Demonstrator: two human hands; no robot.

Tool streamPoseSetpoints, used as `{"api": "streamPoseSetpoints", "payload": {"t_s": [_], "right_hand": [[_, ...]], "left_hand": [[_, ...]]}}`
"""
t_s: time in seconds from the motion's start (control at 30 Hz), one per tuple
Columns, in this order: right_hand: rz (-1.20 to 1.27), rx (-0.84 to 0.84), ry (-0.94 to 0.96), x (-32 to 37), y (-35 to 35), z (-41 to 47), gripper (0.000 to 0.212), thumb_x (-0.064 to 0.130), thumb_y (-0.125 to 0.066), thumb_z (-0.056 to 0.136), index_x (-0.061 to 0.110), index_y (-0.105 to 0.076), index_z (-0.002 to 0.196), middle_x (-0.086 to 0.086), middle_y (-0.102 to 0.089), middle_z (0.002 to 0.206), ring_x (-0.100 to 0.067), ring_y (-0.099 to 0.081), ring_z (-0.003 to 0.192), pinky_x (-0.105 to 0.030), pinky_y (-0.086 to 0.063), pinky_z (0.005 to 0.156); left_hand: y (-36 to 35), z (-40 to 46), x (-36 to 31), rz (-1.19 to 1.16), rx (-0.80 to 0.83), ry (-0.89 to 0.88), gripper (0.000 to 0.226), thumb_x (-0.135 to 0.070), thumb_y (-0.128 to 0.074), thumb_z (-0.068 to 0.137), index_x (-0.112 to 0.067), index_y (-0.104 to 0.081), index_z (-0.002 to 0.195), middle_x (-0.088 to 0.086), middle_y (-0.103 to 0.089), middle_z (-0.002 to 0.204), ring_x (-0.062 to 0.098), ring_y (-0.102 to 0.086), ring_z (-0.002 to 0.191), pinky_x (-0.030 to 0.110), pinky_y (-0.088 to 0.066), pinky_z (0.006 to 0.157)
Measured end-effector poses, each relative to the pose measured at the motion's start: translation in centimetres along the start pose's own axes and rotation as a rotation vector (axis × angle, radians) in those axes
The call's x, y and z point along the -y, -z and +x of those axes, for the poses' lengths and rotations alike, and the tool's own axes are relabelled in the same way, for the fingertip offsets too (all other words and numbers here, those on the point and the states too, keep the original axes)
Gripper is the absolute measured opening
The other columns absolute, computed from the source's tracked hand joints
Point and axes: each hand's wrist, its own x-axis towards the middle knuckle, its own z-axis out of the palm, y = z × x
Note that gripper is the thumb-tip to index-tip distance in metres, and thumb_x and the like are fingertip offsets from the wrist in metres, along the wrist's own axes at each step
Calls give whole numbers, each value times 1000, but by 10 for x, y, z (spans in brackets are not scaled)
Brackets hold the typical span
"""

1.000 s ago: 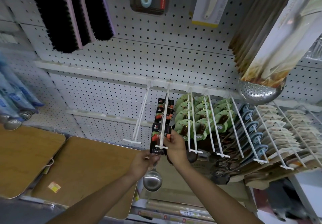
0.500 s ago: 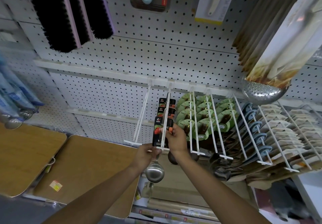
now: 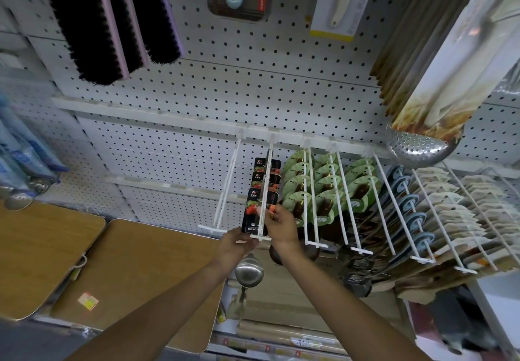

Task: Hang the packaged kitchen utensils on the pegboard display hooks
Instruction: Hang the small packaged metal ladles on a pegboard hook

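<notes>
Black-carded ladles [image 3: 260, 208]: three on one white hook [image 3: 264, 192], front card pinched by right hand [image 3: 282, 225] at the hook's tip; left hand [image 3: 236, 244] grips its lower edge, steel bowl [image 3: 249, 272] hanging below. Green-carded packs [image 3: 323, 192]: three rows alongside. Brushes [image 3: 112, 20] above: three.

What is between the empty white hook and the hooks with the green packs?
In the head view, one hook stands between them, carrying black ladle packs. Both hands, left and right, hold the front pack there.
</notes>
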Motion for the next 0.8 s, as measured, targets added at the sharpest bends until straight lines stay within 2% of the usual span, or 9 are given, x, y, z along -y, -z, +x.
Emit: {"api": "streamPoseSetpoints", "payload": {"t_s": [0.1, 0.13, 0.2, 0.3, 0.4, 0.53, 0.63, 0.73, 0.8], "right_hand": [[7, -7, -8, 2, -1, -3, 11, 34, -72, 81, 26, -68, 88, -12, -75, 94, -30, -71, 92, -56, -55, 85], [21, -6, -13, 4, -1, -3, 6, 23, -72, 86, 24, -68, 89, -14, -74, 94, -31, -71, 92, -55, -55, 85], [41, -7, -24, 8, 1, -4, 11, 9, -69, 89, 20, -66, 88, -13, -73, 91, -29, -69, 90, -52, -56, 85], [45, 0, -48, 12, 1, -5, 17, 6, -68, 89, 23, -66, 84, -4, -71, 85, -24, -68, 86, -45, -54, 84], [24, 3, -48, 12, 1, -3, 18, 9, -68, 90, 25, -66, 83, 3, -71, 83, -21, -67, 85, -46, -53, 85], [1, 6, -32, 15, 3, -5, 15, 9, -63, 93, 23, -64, 88, -1, -69, 87, -27, -66, 91, -49, -53, 90], [-10, 11, -38, 16, 2, -9, 14, 11, -64, 92, 24, -60, 89, 0, -68, 89, -28, -65, 93, -54, -50, 93], [67, 8, -42, 14, 2, -15, 22, 7, -67, 86, 21, -63, 102, 8, -69, 95, -21, -64, 97, -49, -49, 97], [49, 27, -79, 5, 3, -19, 35, 1, -68, 86, 17, -62, 115, 8, -71, 104, -17, -66, 105, -45, -51, 99]], "left_hand": [[1, 2, -2, -22, -10, 40, 39, -15, -83, 72, 2, -69, 104, 22, -73, 99, 36, -72, 90, 49, -59, 87], [2, 11, 8, -29, -18, 56, 44, -20, -83, 66, 0, -69, 103, 23, -73, 102, 39, -71, 94, 54, -57, 90], [3, 15, 9, -25, -19, 72, 49, -20, -83, 64, 1, -67, 105, 24, -72, 104, 41, -70, 97, 55, -57, 90], [2, 8, -8, -27, 0, 87, 41, 4, -78, 78, 13, -60, 113, 23, -69, 103, 34, -68, 88, 34, -63, 75], [0, 9, -9, -18, -15, 103, 39, 9, -72, 83, 11, -57, 118, 13, -67, 95, 20, -64, 78, 19, -56, 62], [2, 8, -8, 24, -91, 14, 40, 8, -74, 80, 4, -58, 117, -1, -69, 87, 16, -66, 81, 9, -51, 63], [5, 6, -9, 91, -126, -80, 34, -2, -76, 82, -9, -63, 112, -1, -71, 98, 13, -68, 91, 11, -51, 75], [8, 3, -11, 150, -132, -170, 36, -4, -71, 87, -10, -61, 121, 3, -68, 109, 16, -64, 101, 0, -45, 71], [11, 4, -10, 149, -136, -194, 38, -2, -69, 89, -8, -60, 125, 5, -68, 113, 20, -64, 105, 1, -46, 73]]}}
